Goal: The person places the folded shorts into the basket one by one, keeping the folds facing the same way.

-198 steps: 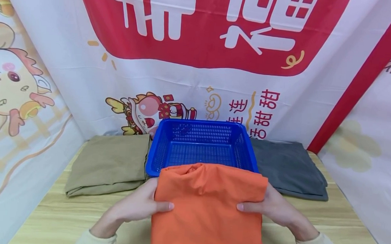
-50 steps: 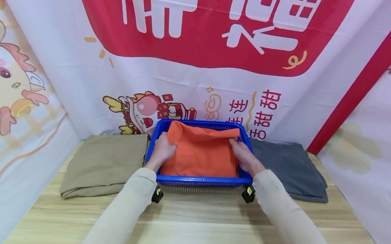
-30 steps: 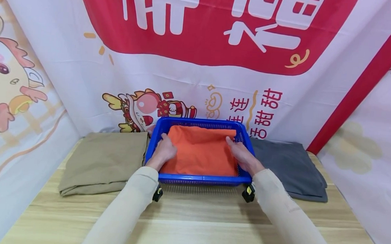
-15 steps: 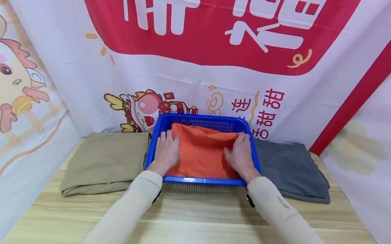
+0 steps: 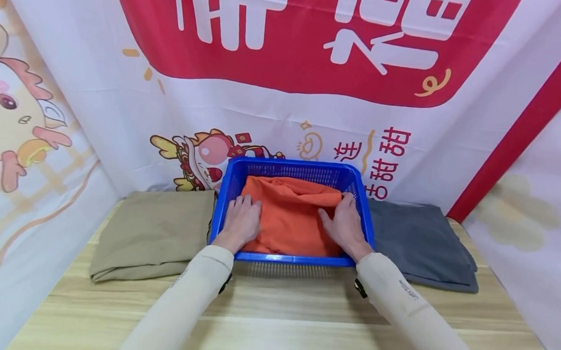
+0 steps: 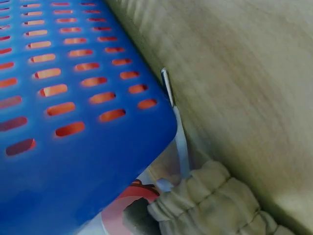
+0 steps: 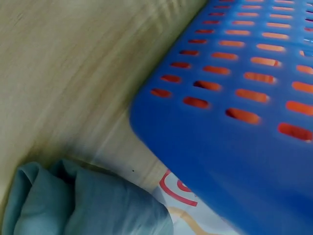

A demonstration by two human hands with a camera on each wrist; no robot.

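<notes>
A folded orange garment (image 5: 297, 218) lies inside the blue perforated basket (image 5: 295, 259), its far edge raised in loose folds. My left hand (image 5: 242, 220) is in the basket at the garment's left side, fingers resting on its edge. On the opposite side my right hand (image 5: 346, 223) touches the garment's right edge, thumb apart from the fingers. Parts of the fingertips are hidden against the cloth and basket wall. Both wrist views look at the basket's outside, with orange showing through the slots; neither shows a hand.
Left of the basket lies a folded khaki garment (image 5: 156, 232), with a gathered edge and a pale metal-tipped cord (image 6: 181, 142) seen close up. A folded dark grey garment (image 5: 422, 243) lies to the right. Printed cloth (image 5: 284, 106) hangs behind the wooden table (image 5: 283, 312).
The orange garment has gone from both hands' grip in front of the basket into it. The hands have let go of its upper part and rest at its sides; the basket has shifted slightly away.
</notes>
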